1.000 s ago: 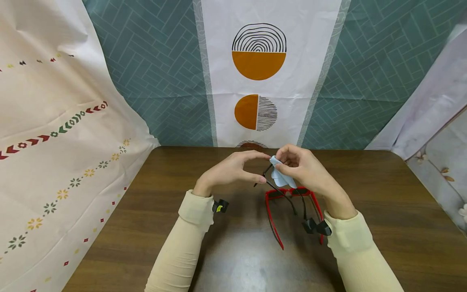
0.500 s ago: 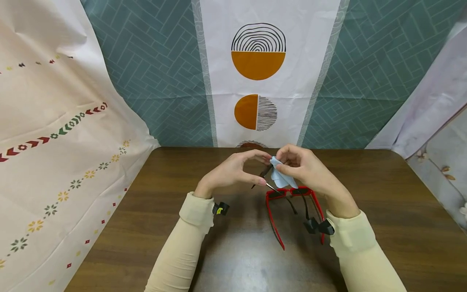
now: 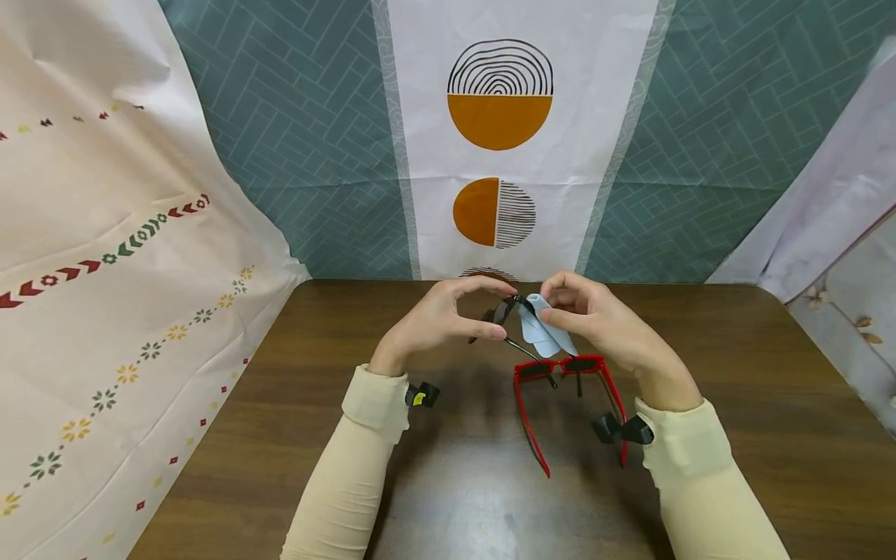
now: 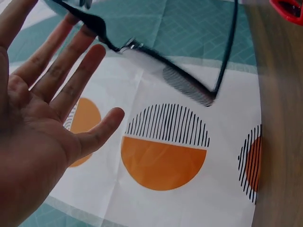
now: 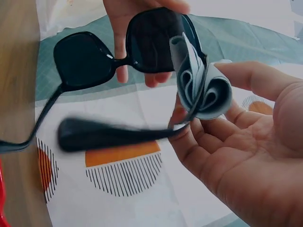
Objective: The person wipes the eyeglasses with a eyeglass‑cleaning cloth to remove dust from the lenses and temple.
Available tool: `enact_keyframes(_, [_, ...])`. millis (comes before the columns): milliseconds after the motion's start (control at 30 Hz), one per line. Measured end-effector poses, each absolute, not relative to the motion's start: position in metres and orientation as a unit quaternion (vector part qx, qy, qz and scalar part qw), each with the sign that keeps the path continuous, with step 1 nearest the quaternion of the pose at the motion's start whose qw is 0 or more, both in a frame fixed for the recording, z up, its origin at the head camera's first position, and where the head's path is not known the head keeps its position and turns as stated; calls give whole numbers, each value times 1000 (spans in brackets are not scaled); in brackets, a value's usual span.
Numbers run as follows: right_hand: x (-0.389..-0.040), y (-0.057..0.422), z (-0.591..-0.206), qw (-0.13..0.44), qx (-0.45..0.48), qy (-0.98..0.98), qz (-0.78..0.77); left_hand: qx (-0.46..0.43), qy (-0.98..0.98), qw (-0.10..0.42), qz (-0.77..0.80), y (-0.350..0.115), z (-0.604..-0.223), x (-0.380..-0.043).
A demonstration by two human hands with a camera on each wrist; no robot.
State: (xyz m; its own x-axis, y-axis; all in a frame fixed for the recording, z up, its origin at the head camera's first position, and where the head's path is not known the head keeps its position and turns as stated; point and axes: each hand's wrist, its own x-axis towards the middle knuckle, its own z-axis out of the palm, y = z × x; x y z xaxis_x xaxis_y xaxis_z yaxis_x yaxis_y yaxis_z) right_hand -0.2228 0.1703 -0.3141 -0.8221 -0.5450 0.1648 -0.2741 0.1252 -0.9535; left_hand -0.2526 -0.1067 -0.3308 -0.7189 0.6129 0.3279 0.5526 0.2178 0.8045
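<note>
While the left hand (image 3: pixel 432 323) holds black-framed sunglasses (image 5: pixel 83 59) between parted fingertips, the right hand (image 3: pixel 595 323) pinches folded pale-blue cloth (image 3: pixel 542 333).

Table (image 3: pixel 476 459): brown wood grain, rounded far corners, glare at the near side. Red-framed sunglasses (image 3: pixel 537 370): dark lenses, on the table, temples unfolded toward the near edge. Backdrop (image 3: pixel 294 140): green, block-patterned, with a white central panel (image 3: pixel 567 167). Upper circle (image 3: pixel 498 101): black arcs over orange. Middle circle (image 3: pixel 494 212): orange left, striped right. Lowest circle (image 3: pixel 490 274): partly hidden behind the table edge. Cream cloth (image 3: pixel 126 179): left side, rows of small coloured motifs. Pale floral fabric (image 3: pixel 847 311): right side.
</note>
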Motion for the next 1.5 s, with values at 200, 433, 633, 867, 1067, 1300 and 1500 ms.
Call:
enact_keyframes(200, [-223,175,-314,112,-279,729,-614,390,760,54,517,-112,-332,-258])
enact_keyframes(433, [-220,165,-313,115,-245,724,-634,385,779,74,489,-114,-336,-260])
enact_keyframes(633, [-222,160,-314,123,-231,739,-621,366,802,49,469,-111,-334,-259])
enact_keyframes(867, [-223,158,-314,128,-248,752,-597,355,831,-21,428,-103,-328,-259])
enact_keyframes(1067, [-223,158,-314,133,-262,765,-573,364,841,-31,398,-100,-326,-255])
enact_keyframes(1300, [-223,154,-315,125,-262,779,-556,399,851,-133,315,-98,-325,-250])
enact_keyframes(1500, [-221,152,-313,114,-263,787,-547,418,844,-190,277,-100,-324,-247])
